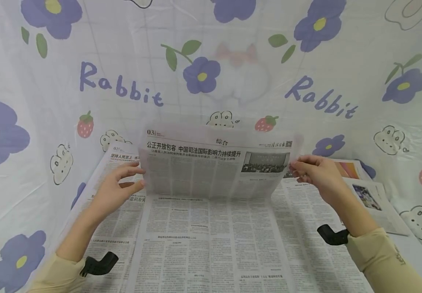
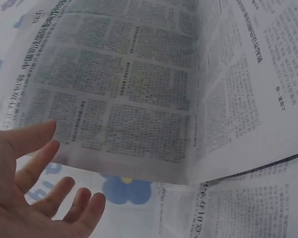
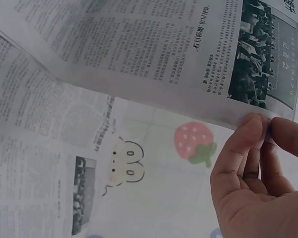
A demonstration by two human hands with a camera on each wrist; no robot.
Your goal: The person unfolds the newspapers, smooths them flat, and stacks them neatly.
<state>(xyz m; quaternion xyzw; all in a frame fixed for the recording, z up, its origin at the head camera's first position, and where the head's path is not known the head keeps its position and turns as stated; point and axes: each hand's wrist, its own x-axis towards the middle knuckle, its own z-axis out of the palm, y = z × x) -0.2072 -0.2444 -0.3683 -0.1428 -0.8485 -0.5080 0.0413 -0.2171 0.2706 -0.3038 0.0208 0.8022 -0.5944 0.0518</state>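
Observation:
A newspaper (image 1: 211, 240) lies spread out, its upper part folded up into a standing flap with a bold headline and a dark photo. My right hand (image 1: 315, 173) pinches the flap's right edge between thumb and forefinger, beside the photo. That pinch shows closely in the right wrist view, where the hand (image 3: 263, 173) has the paper's margin at its fingertips. At the flap's left edge, my left hand (image 1: 117, 185) has its thumb and fingers apart. The left wrist view shows this hand (image 2: 44, 188) with loosely bent fingers, the thumb overlapping the page's margin.
More newspaper sheets (image 1: 116, 236) lie beneath and to both sides. On the right are pages with colour pictures (image 1: 366, 197). A white sheet printed with flowers, rabbits and strawberries (image 1: 266, 123) rises behind and around. Black wrist mounts (image 1: 101, 263) sit at both cuffs.

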